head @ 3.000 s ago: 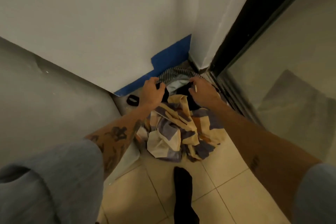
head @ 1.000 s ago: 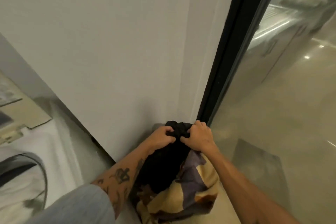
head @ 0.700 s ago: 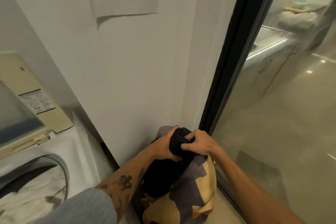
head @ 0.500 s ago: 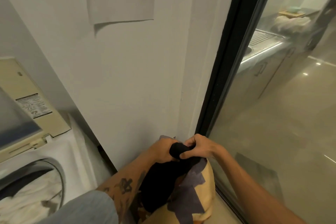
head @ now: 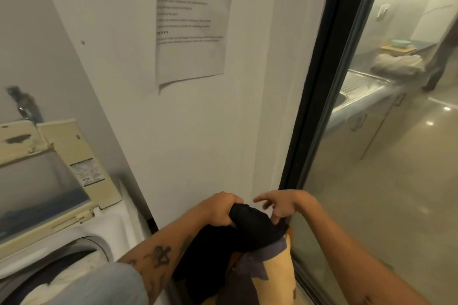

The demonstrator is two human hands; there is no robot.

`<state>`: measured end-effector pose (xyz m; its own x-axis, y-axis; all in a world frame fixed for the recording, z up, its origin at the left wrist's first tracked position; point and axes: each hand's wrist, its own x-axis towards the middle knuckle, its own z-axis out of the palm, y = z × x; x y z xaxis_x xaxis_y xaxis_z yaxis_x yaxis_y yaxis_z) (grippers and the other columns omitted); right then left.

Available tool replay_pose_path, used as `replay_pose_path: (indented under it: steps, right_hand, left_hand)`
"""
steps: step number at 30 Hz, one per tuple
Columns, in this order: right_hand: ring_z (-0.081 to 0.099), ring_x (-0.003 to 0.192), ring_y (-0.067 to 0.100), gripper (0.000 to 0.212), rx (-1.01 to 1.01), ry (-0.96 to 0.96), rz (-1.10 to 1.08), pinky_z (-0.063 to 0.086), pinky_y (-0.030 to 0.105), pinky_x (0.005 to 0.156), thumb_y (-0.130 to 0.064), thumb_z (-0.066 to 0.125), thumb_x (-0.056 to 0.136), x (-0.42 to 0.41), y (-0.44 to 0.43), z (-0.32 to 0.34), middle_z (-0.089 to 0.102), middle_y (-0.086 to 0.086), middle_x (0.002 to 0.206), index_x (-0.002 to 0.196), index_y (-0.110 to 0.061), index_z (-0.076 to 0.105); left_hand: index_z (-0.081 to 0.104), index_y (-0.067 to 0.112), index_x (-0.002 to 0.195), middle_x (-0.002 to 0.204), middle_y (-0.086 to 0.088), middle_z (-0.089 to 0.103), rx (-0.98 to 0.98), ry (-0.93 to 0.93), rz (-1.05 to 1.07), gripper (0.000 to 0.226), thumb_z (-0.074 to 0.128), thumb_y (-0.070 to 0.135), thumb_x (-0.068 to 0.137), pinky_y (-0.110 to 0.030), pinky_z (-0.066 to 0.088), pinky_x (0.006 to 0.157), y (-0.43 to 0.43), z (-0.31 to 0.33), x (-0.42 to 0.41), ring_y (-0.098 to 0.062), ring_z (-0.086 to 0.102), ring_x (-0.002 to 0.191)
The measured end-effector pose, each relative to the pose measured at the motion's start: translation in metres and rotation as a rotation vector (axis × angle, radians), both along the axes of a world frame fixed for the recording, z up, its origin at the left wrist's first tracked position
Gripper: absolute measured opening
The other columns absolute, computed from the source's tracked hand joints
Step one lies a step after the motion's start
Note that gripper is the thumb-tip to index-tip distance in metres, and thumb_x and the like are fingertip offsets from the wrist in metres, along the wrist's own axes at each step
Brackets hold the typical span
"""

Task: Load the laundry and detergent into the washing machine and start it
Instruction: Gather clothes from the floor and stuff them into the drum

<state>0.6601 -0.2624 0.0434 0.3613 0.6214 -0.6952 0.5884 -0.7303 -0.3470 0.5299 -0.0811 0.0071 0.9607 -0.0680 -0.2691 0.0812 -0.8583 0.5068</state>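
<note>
Left hand (head: 218,210) clenched round top of laundry bundle (head: 250,230), bearing weight; right hand (head: 281,205) upper fingers spread, lower ones pinching black cloth; bundle hung by wall (head: 198,131), right of washing machine (head: 104,225) open tub, seemingly ready for loading.

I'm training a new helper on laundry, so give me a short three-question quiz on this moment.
1. True or false: the lid of the washing machine is shut.
2. The left hand grips: A) a black garment, B) a detergent bottle, C) a shoe.
3. Fill in: the laundry already inside the washing machine is ____.
Key: 1 false, the lid stands raised; 2 A; 3 white.
</note>
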Motion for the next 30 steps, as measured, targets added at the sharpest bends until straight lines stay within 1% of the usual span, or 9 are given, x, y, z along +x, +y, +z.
replay_pose_path:
  steps: [3,7,10,14,17,20,23,26,30]
  right_hand:
    - [0.031,0.144,0.027,0.095,0.145,0.232,0.012,0.038,0.048,0.112,-0.017,0.077,0.081,-0.014,0.008,0.045,0.034,-0.001,0.156,0.152,-0.040,0.020]
    - [0.047,0.133,0.027,0.070,0.247,0.401,-0.031,0.047,0.056,0.102,-0.041,0.076,0.083,-0.050,0.037,0.115,0.049,-0.001,0.146,0.144,-0.044,0.040]
    - [0.058,0.124,0.022,0.078,0.413,0.399,-0.021,0.044,0.046,0.109,-0.071,0.074,0.067,-0.096,0.068,0.177,0.061,0.002,0.135,0.131,-0.031,0.059]
    - [0.067,0.108,0.015,0.099,0.580,0.379,0.004,0.051,0.027,0.096,-0.089,0.070,0.037,-0.172,0.111,0.261,0.072,-0.002,0.113,0.110,-0.023,0.067]
    - [0.070,0.095,0.008,0.101,0.726,0.382,0.045,0.054,0.021,0.081,-0.089,0.071,0.031,-0.231,0.148,0.305,0.075,-0.006,0.100,0.107,-0.023,0.065]
    - [0.069,0.075,-0.001,0.045,0.841,0.369,0.132,0.053,0.014,0.065,-0.061,0.053,0.089,-0.286,0.184,0.339,0.074,-0.012,0.083,0.111,-0.022,0.057]
    - [0.065,0.091,0.008,0.010,0.927,0.297,0.201,0.054,0.020,0.080,-0.035,0.049,0.100,-0.334,0.216,0.357,0.067,-0.003,0.102,0.105,-0.030,0.055]
    - [0.063,0.106,0.016,0.025,0.977,0.272,0.339,0.051,0.028,0.091,-0.045,0.067,0.087,-0.369,0.255,0.359,0.066,-0.004,0.112,0.108,-0.035,0.058]
    - [0.065,0.099,0.000,0.041,1.098,0.283,0.460,0.050,0.013,0.080,-0.029,0.071,0.088,-0.415,0.295,0.353,0.068,-0.007,0.114,0.127,-0.021,0.059]
  left_hand:
    - [0.065,0.021,0.113,0.107,0.001,0.070,-0.056,0.013,-0.044,0.048,0.072,0.028,0.066,-0.043,0.053,0.091,0.020,0.045,-0.013,-0.015,0.065,0.099]
    - [0.067,0.022,0.111,0.106,0.002,0.072,-0.160,-0.001,0.047,0.046,0.070,0.026,0.065,-0.044,0.050,0.096,0.059,0.123,-0.067,-0.016,0.067,0.102]
    - [0.071,0.032,0.100,0.103,0.005,0.073,-0.294,-0.096,0.188,0.042,0.071,0.025,0.059,-0.031,0.050,0.096,0.085,0.188,-0.123,-0.014,0.067,0.101]
    - [0.063,0.027,0.100,0.101,0.002,0.068,-0.385,-0.264,0.407,0.038,0.067,0.010,0.066,-0.015,0.047,0.086,0.123,0.264,-0.212,-0.017,0.062,0.101]
    - [0.065,0.019,0.096,0.098,-0.007,0.069,-0.432,-0.417,0.541,0.034,0.061,0.005,0.065,-0.026,0.048,0.089,0.152,0.312,-0.288,-0.019,0.063,0.096]
    - [0.064,0.008,0.106,0.105,-0.015,0.068,-0.465,-0.537,0.652,0.036,0.058,0.003,0.071,-0.035,0.048,0.092,0.176,0.345,-0.349,-0.027,0.063,0.101]
    - [0.064,0.005,0.103,0.098,-0.014,0.067,-0.478,-0.640,0.747,0.029,0.057,0.001,0.075,-0.032,0.050,0.085,0.190,0.367,-0.397,-0.025,0.063,0.094]
    - [0.064,0.014,0.097,0.095,-0.008,0.067,-0.433,-0.727,0.830,0.028,0.052,-0.009,0.084,-0.026,0.051,0.080,0.200,0.374,-0.436,-0.018,0.064,0.090]
    - [0.064,0.015,0.099,0.099,-0.007,0.069,-0.357,-0.912,0.977,0.031,0.054,-0.011,0.086,-0.024,0.052,0.084,0.210,0.365,-0.483,-0.015,0.065,0.091]
